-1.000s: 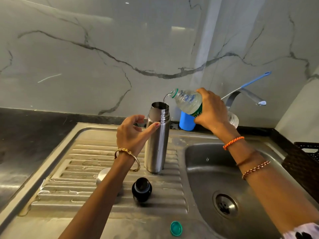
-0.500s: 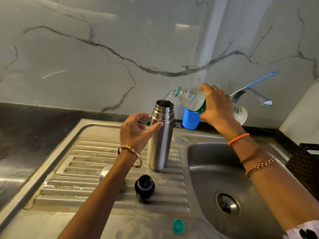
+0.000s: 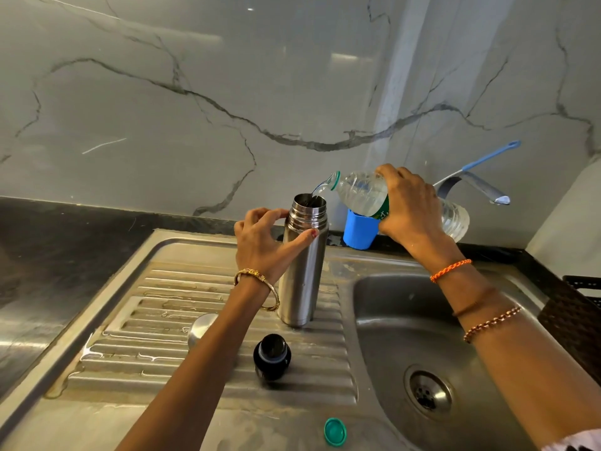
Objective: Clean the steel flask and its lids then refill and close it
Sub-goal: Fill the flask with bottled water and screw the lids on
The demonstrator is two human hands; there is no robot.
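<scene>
Two hands are engaged: the upright cylindrical steel flask (image 3: 303,271) on the ribbed steel drainboard (image 3: 156,323) is gripped by the left hand (image 3: 263,244); a tilted clear plastic bottle (image 3: 364,193), held in the right hand (image 3: 411,208), is poured into it.

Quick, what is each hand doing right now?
Left hand: fingers curled round the steel flask, steadying it upright.
Right hand: gripping the plastic water bottle, tipped over the flask's mouth, pouring water in.

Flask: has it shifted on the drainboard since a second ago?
No. The flask stands on the same drainboard ridges, just behind the black lid; only the camera moved.
</scene>
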